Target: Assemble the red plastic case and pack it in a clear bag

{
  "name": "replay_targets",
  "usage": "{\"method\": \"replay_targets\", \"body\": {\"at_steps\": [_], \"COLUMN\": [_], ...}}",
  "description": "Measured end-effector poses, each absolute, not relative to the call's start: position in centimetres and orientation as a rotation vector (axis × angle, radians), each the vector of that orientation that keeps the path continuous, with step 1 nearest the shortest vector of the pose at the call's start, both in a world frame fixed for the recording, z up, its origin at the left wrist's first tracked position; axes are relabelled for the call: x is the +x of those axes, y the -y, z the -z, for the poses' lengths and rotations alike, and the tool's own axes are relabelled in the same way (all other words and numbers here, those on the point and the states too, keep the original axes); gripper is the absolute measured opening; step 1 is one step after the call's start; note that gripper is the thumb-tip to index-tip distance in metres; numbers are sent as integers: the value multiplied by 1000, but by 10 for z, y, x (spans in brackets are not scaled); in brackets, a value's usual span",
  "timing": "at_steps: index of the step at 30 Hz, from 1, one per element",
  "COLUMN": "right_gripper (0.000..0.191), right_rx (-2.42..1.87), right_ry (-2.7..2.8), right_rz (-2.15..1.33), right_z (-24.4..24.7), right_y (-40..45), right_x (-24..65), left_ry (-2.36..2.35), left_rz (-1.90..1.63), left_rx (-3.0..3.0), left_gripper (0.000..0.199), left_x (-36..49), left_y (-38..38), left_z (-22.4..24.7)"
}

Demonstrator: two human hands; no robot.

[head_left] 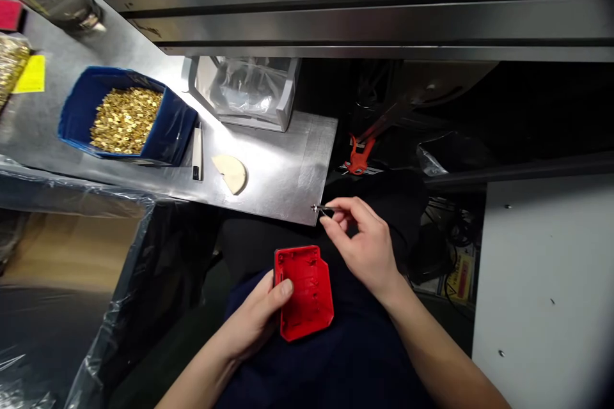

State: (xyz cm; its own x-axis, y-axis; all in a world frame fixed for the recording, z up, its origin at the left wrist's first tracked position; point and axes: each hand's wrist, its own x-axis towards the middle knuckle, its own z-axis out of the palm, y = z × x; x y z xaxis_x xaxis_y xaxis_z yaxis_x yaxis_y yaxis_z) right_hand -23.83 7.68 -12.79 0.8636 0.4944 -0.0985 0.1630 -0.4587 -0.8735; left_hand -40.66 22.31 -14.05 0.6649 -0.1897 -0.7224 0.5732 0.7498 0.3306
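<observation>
At far left, a box (71,249) was lined with clear plastic beside the metal counter (288,169). On the counter, golden pieces (125,121) were held in a blue bin (77,112); a cream half-disc (231,174) was laid farther right. The hands were kept apart: a red shell (309,294) was gripped over the lap by the left hand (259,312), and a slim metal piece (325,208) was pinched at the counter's corner by the right hand (368,246). Beyond, an orange clamp (359,156) and a white panel (542,287) were seen.

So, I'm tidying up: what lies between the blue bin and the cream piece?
A white, black-ended stick lies between the blue bin and cream piece, in the head view.
</observation>
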Motion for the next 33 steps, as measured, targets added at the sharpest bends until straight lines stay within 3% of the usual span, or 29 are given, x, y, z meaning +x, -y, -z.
{"method": "replay_targets", "body": {"at_steps": [4, 7, 11, 16, 25, 33], "right_gripper": [26, 16, 18, 19, 14, 18], "right_rx": [-2216, -2342, -2153, -1901, -2028, -2090], "right_ry": [572, 680, 778, 1304, 1517, 1626], "right_rz": [-523, -575, -560, -511, -331, -270], "right_z": [186, 199, 162, 114, 112, 108], "right_y": [-91, -96, -84, -63, -67, -66], "right_x": [-222, -215, -218, -235, -249, -249], "left_ry": [-717, -661, -592, -505, -481, -474], "left_rz": [483, 489, 462, 432, 442, 436], "left_rx": [564, 584, 706, 780, 842, 831], "left_gripper": [73, 83, 86, 81, 84, 73], "left_x": [-403, -400, -400, -396, -388, -388], "left_y": [-224, -227, -229, -228, -229, -228], "left_z": [137, 134, 133, 131, 129, 128]}}
